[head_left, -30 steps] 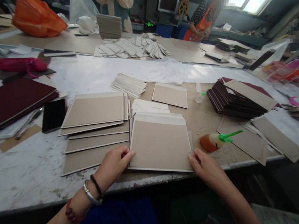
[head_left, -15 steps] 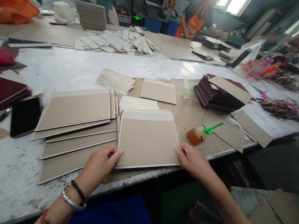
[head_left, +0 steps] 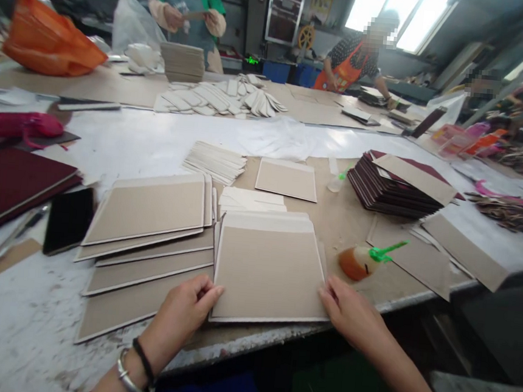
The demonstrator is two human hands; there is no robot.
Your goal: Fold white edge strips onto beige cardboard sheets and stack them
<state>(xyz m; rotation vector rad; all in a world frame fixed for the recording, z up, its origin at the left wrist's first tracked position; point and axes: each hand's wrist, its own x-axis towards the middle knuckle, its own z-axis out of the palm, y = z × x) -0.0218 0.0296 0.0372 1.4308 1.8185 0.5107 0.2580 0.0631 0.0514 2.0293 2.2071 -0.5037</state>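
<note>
Head view: nothing lifted, same hold as a second ago

Only my head has moved. The grey board [head_left: 266, 269] lies on its pile at the near edge of the desk [head_left: 17, 321], between my hands as before. My left hand [head_left: 185, 308] is half curled, fingertips at the near left corner; I cannot tell whether it pinches the edge. My right hand [head_left: 352, 314] lies nearly flat on the near right corner, gripping nothing. The glue bottle [head_left: 361, 261] sits just beyond it.

Maroon cover [head_left: 10, 189] cut off at left edge. Fanned boards [head_left: 146, 259] mostly covered by top one. Green display [head_left: 252, 60] unreadable.
</note>
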